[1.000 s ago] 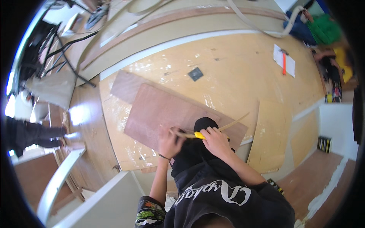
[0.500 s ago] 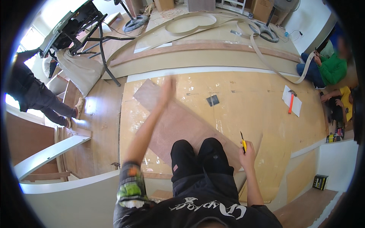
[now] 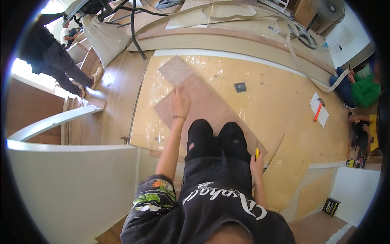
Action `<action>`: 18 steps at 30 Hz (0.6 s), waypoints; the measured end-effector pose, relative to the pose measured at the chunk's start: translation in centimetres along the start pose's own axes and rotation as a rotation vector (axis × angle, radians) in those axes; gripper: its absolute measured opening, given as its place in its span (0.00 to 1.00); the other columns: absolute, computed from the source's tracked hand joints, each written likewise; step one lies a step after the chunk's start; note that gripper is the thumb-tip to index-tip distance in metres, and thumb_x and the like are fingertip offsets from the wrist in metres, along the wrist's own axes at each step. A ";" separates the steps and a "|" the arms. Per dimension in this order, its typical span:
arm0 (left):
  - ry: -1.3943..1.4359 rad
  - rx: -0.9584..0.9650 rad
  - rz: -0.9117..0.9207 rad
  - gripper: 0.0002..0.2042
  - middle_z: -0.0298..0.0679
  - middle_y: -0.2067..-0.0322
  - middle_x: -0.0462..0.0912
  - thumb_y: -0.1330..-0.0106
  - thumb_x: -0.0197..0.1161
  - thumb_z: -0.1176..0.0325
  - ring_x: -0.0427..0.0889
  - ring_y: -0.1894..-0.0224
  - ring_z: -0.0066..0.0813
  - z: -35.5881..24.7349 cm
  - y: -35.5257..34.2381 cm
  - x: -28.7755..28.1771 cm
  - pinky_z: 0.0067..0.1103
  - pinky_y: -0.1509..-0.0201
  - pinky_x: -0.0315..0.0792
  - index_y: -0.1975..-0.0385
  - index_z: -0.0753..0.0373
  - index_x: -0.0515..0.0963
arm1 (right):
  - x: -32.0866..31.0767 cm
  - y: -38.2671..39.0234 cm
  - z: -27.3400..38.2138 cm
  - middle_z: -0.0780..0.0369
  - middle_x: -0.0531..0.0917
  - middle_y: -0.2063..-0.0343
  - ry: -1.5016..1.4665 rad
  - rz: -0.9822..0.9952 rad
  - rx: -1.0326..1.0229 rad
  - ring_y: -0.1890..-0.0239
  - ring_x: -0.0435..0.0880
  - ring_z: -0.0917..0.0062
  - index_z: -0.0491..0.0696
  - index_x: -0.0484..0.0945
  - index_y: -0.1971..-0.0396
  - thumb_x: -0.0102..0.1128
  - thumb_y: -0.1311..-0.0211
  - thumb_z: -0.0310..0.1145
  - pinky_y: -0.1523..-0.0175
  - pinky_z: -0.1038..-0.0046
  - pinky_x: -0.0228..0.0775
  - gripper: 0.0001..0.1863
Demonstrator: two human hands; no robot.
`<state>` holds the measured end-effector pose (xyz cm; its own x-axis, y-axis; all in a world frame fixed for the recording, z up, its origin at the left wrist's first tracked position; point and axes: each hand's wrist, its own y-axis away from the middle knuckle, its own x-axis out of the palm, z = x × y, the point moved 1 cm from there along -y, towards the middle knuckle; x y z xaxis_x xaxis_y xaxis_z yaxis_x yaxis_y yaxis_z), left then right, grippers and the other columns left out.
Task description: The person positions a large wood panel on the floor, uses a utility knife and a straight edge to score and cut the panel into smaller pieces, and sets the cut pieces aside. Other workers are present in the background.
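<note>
A thin reddish-brown wood sheet lies slanted in front of my knees, with a paler end section sticking out at its upper left. My left hand is over the sheet near that pale section, palm down, slightly blurred, with nothing visible in it; I cannot tell how firmly it touches. Beside my right knee, my right hand is closed around a yellow utility knife, its blade pointing away from me over the sheet's lower right end. Beneath lies a large yellowish board with white smears.
A small dark square lies beyond the sheet. To the right, a red-handled hammer rests on white paper. People sit at the right edge; another stands at left. Long strips lie at the back.
My left hand has come back from the sheet's far end toward me. The right hand with the knife has lowered slightly toward my knee. The view has shifted.
</note>
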<state>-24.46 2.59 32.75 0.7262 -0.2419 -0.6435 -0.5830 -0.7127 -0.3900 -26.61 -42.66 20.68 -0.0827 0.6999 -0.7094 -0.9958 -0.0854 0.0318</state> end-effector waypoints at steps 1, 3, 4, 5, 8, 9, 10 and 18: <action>-0.075 -0.273 0.124 0.16 0.54 0.55 0.78 0.39 0.63 0.66 0.75 0.49 0.54 4.2 5.0 0.2 0.39 0.44 0.69 0.54 0.66 0.76 | 0.1 0.0 -2.1 0.47 0.81 0.72 -0.003 0.048 0.032 0.65 0.81 0.54 0.41 0.73 0.57 0.53 0.36 0.34 0.60 0.58 0.72 0.13; -0.080 -0.506 0.118 0.19 0.56 0.54 0.79 0.40 0.64 0.62 0.76 0.49 0.54 11.8 13.3 1.0 0.40 0.42 0.69 0.54 0.68 0.75 | -0.6 1.0 -7.0 0.53 0.78 0.77 -0.011 0.162 0.074 0.76 0.81 0.65 0.42 0.71 0.56 0.52 0.35 0.35 0.68 0.63 0.71 0.13; -0.113 -0.680 0.156 0.20 0.57 0.54 0.79 0.41 0.64 0.62 0.76 0.48 0.54 15.3 17.0 1.5 0.40 0.42 0.69 0.54 0.69 0.74 | -0.8 1.6 -9.2 0.54 0.78 0.78 -0.006 0.207 0.133 0.77 0.80 0.68 0.42 0.71 0.58 0.52 0.34 0.36 0.70 0.64 0.70 0.13; -0.175 -0.685 0.207 0.20 0.58 0.53 0.78 0.41 0.63 0.61 0.76 0.48 0.55 18.5 20.2 2.0 0.39 0.42 0.69 0.53 0.69 0.74 | -0.8 1.7 -11.1 0.55 0.77 0.78 -0.007 0.243 0.186 0.78 0.79 0.71 0.42 0.71 0.59 0.51 0.34 0.37 0.72 0.66 0.70 0.13; -0.337 -0.741 0.352 0.22 0.60 0.55 0.80 0.39 0.62 0.57 0.78 0.49 0.56 26.7 28.1 4.7 0.39 0.44 0.71 0.56 0.72 0.76 | -0.1 0.7 -15.0 0.57 0.77 0.80 -0.281 0.341 0.512 0.81 0.78 0.73 0.43 0.70 0.62 0.49 0.31 0.41 0.76 0.69 0.70 0.14; -0.204 -0.824 0.412 0.22 0.60 0.57 0.80 0.39 0.62 0.56 0.79 0.50 0.55 29.2 30.0 5.5 0.38 0.44 0.71 0.57 0.73 0.77 | 0.3 0.7 -15.9 0.58 0.78 0.81 -0.392 0.361 0.712 0.81 0.78 0.73 0.43 0.70 0.64 0.48 0.31 0.42 0.77 0.69 0.70 0.15; -0.064 -0.894 0.452 0.23 0.60 0.59 0.81 0.38 0.62 0.54 0.80 0.52 0.54 31.5 31.8 6.4 0.38 0.45 0.72 0.59 0.73 0.77 | 0.6 -0.1 -16.6 0.57 0.79 0.79 -0.300 0.421 0.762 0.81 0.79 0.72 0.43 0.70 0.64 0.47 0.30 0.43 0.77 0.69 0.71 0.16; -0.029 -0.788 0.596 0.26 0.57 0.69 0.82 0.35 0.59 0.51 0.82 0.64 0.47 35.5 38.6 9.4 0.37 0.57 0.73 0.64 0.77 0.77 | 8.6 -5.4 -19.0 0.61 0.80 0.77 -0.248 0.371 0.489 0.74 0.82 0.76 0.43 0.73 0.73 0.60 0.36 0.39 0.72 0.72 0.74 0.14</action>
<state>-53.04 -3.81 -11.71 0.3776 -0.6949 -0.6121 -0.4339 -0.7167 0.5460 -21.26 -49.66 1.05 -0.3715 0.8335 -0.4090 -0.7978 -0.0612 0.5999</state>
